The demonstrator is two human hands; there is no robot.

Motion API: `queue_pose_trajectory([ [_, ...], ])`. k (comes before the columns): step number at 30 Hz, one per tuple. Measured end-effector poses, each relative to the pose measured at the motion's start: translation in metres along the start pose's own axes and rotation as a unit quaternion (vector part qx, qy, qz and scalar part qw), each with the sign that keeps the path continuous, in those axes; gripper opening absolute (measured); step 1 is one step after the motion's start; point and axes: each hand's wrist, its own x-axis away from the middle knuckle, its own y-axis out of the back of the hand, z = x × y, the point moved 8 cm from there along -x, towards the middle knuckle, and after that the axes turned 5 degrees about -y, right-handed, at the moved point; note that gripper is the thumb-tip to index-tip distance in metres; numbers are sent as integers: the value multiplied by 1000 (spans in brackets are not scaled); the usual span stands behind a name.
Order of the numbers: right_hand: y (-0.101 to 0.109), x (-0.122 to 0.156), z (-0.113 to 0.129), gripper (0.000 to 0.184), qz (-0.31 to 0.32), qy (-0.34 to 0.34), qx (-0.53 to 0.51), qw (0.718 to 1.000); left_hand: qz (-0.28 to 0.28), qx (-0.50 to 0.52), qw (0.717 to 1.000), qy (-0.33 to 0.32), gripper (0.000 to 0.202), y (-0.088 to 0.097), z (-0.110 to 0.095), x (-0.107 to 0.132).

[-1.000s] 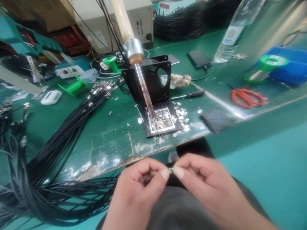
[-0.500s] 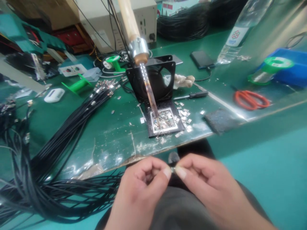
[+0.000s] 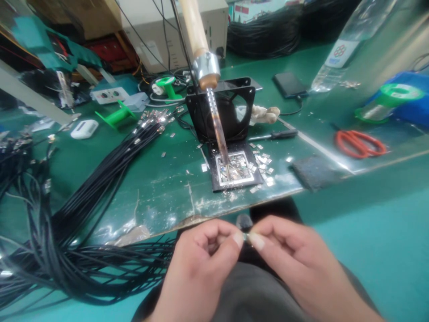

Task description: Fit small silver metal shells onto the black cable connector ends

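Over my lap, just off the bench's front edge, my left hand (image 3: pixel 209 255) and my right hand (image 3: pixel 290 255) meet fingertip to fingertip. Between them they pinch a small shiny metal piece (image 3: pixel 246 236), mostly covered by the thumbs and too small to name exactly. Beyond the hands, a soldering iron (image 3: pixel 217 120) with a wooden handle points down. Its tip reaches a black plate with a white-framed square (image 3: pixel 234 181) full of small metal bits. Several loose metal pieces (image 3: pixel 266 163) lie to the right of that plate.
Bundled black cables (image 3: pixel 100 192) run along the left and hang over the edge. A black fan frame (image 3: pixel 221 112) stands behind the plate. To the right are a screwdriver (image 3: pixel 283 134), red-handled scissors (image 3: pixel 360 144), a dark pad (image 3: pixel 315 172), a solder spool (image 3: pixel 389 103) and a bottle (image 3: pixel 342 51).
The whole view has shifted, so the bench things appear slightly farther right. Both hands keep their pinch on the small metal piece, with little change in pose.
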Motion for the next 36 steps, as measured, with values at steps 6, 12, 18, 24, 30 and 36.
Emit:
queue_pose_trajectory([
  [6, 1, -1, 0, 33, -9, 2, 0, 1000, -6, 2, 1000, -5, 27, 1, -2, -1],
  [12, -1, -3, -1, 32, 10, 1, -6, 1000, -10, -17, 1000, -11, 29, 2, -1, -2],
  [18, -2, -3, 0, 33, 21, -1, -20, 1000, -7, -17, 1000, -13, 29, 1, 1, -4],
  [24, -3, -3, 2, 32, 20, 3, -14, 1000, -5, 1, 1000, -13, 26, 2, 2, -3],
  [30, -3, -4, -1, 31, 13, 6, -48, 999, -8, 0, 1000, -22, 27, 3, 2, -6],
  [36, -1, -4, -8, 23, 6, 0, -73, 997, -18, 15, 999, -26, 26, 4, 2, -7],
])
